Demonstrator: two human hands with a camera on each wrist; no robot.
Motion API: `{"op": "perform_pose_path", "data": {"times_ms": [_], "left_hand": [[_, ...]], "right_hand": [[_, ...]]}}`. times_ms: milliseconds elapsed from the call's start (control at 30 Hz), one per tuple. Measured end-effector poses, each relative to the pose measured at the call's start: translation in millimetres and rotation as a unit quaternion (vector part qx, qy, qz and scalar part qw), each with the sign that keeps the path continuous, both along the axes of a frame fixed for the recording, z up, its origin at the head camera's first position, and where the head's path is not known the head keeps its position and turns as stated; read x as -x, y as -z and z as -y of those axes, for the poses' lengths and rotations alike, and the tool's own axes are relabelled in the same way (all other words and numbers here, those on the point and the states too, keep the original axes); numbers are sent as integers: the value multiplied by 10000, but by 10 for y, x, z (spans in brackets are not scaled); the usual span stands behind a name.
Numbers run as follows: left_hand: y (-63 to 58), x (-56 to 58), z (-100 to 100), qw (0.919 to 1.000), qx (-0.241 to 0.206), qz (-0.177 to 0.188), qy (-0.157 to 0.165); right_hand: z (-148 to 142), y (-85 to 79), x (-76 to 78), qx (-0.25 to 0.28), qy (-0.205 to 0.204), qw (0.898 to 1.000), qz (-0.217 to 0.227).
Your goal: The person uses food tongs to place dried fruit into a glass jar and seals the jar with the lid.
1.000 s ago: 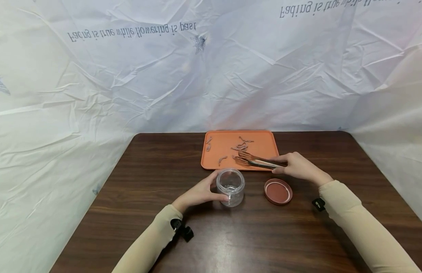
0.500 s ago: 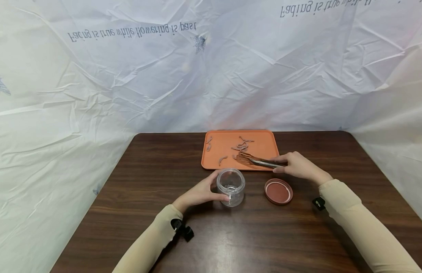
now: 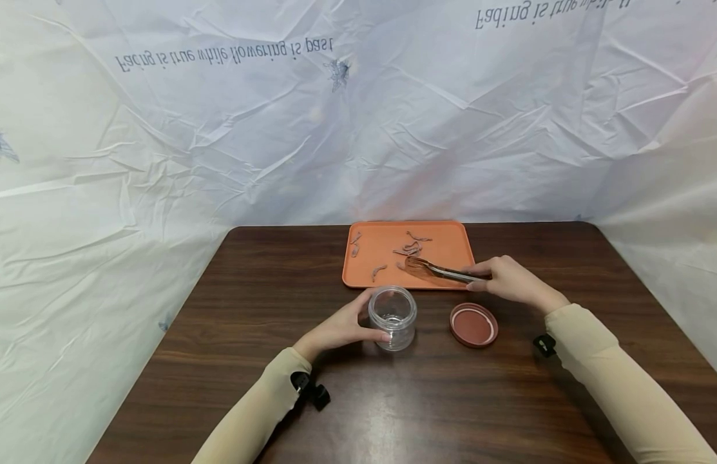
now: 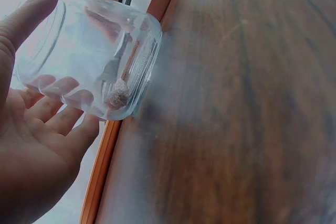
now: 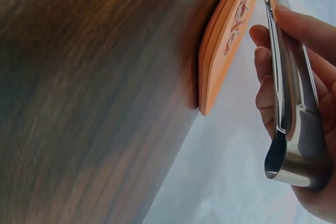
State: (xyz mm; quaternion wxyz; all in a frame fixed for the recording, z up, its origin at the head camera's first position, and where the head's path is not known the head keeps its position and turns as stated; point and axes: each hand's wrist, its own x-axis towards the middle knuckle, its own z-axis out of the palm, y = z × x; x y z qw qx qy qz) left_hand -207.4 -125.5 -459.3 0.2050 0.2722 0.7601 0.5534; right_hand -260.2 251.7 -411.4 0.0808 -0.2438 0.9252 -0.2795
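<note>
My left hand (image 3: 339,328) grips a clear, open-topped jar (image 3: 400,336) standing on the table, the thumb on its near side. In the left wrist view, its fingers curl round the jar wall (image 4: 118,11). Metal tongs (image 3: 446,273) are held in my right hand (image 3: 513,282), their arms pressed close together. The tong tips sit low over the front of an orange tray (image 3: 448,235), at the end of a small brownish strip (image 3: 400,265). Whether they pinch that strip is too small to tell. Several similar twisted strips (image 3: 413,249) lie scattered on the tray.
A round reddish-brown lid (image 3: 473,325) lies inside-up on the dark wooden table (image 3: 265,290), right of the jar and below my right hand. White printed sheeting (image 3: 277,142) hangs behind the table and along its sides.
The arms of the tongs have come together from a spread position. My right hand has shifted slightly right with them. My left hand and the jar have stayed in place.
</note>
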Motion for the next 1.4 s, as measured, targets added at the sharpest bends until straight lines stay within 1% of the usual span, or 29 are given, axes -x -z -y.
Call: {"op": "perform_pose_path", "data": {"times_ms": [267, 567, 733, 1033, 1267, 1400], "left_hand": [[-20, -3, -14, 10000, -43, -23, 26], [-12, -5, -21, 10000, -32, -13, 42], [-5, -10, -15, 10000, -63, -30, 61], [-13, -18, 2, 10000, 19, 53, 10], [-14, -21, -4, 10000, 16, -42, -6], [-17, -25, -1, 10000, 23, -62, -8]], "right_hand": [[-36, -92, -25, 37, 46, 9999, -109], [-76, -227, -49, 88, 335, 9994, 69], [-104, -300, -44, 65, 309, 9995, -28], [-146, -496, -37, -10, 392, 9981, -467], [-186, -654, -85, 71, 666, 9969, -408], [-189, -770, -144, 100, 691, 9964, -476]]}}
